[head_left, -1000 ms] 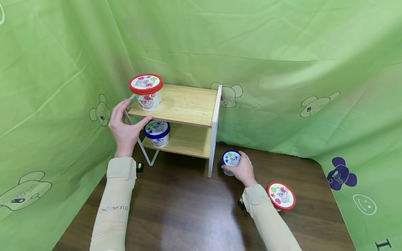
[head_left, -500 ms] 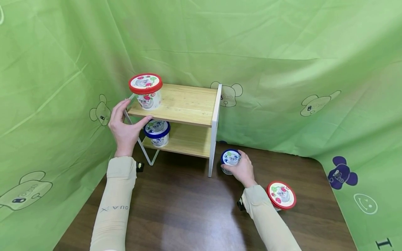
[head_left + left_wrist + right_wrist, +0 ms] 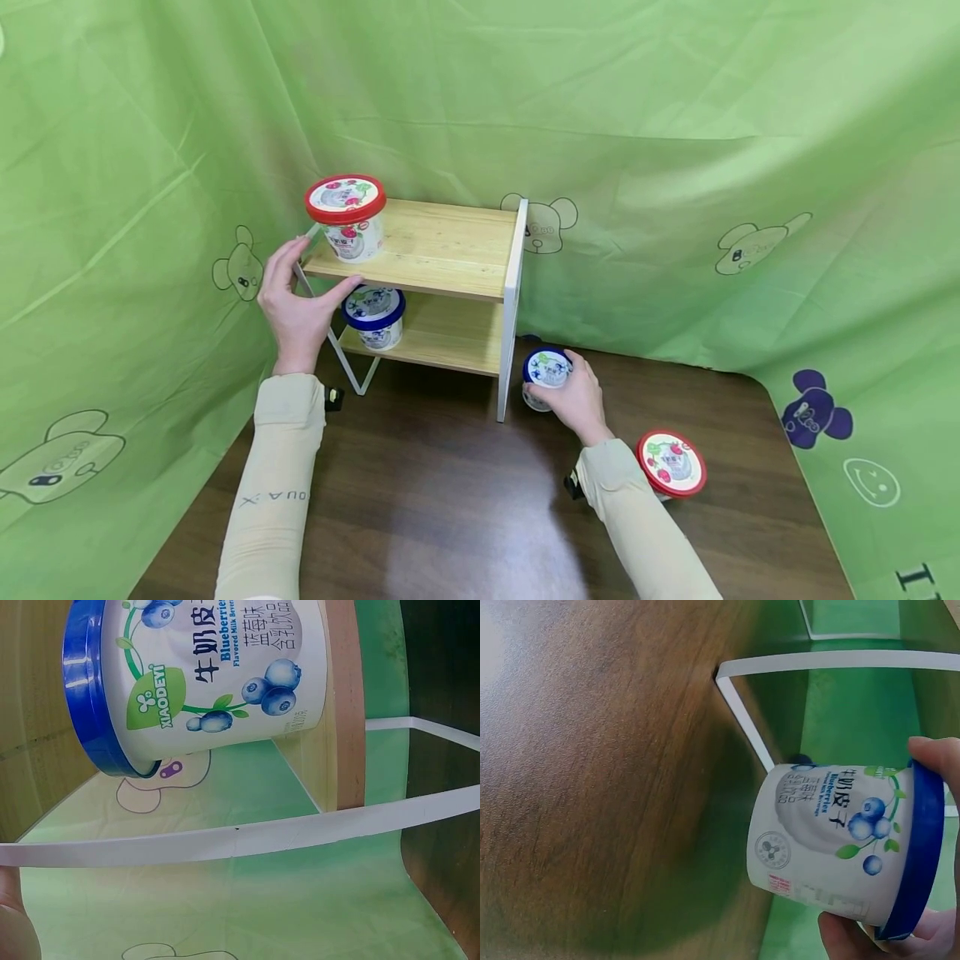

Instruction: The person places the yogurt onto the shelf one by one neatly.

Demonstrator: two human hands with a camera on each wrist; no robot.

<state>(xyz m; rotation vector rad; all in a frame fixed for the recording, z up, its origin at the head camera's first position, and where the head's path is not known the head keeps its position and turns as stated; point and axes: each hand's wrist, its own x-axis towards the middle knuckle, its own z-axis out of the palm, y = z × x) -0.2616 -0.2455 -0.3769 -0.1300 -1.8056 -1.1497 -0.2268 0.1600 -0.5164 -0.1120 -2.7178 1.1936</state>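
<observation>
My left hand (image 3: 294,312) grips the left front corner of the two-tier wooden shelf (image 3: 450,242), its thumb at the upper board's front edge and its fingers by the white side frame (image 3: 225,840). Above it, a red-lidded tub (image 3: 348,221) stands on the upper board. A blue-lidded blueberry tub (image 3: 225,682) rests on the lower board (image 3: 450,337), close to that hand. Right of the shelf, my right hand (image 3: 577,396) grips another blueberry tub (image 3: 832,840) near its blue lid, thumb on one side and fingers on the other.
A second red-lidded tub (image 3: 671,465) stands on the dark wooden table (image 3: 450,508), right of my right forearm. The shelf's white right leg (image 3: 508,350) rises just left of the held tub. Green printed cloth (image 3: 637,167) hangs behind and along both sides.
My right hand and the blueberry tub it holds have shifted slightly up and left in the head view, toward the shelf. My left hand keeps its place at the shelf corner.
</observation>
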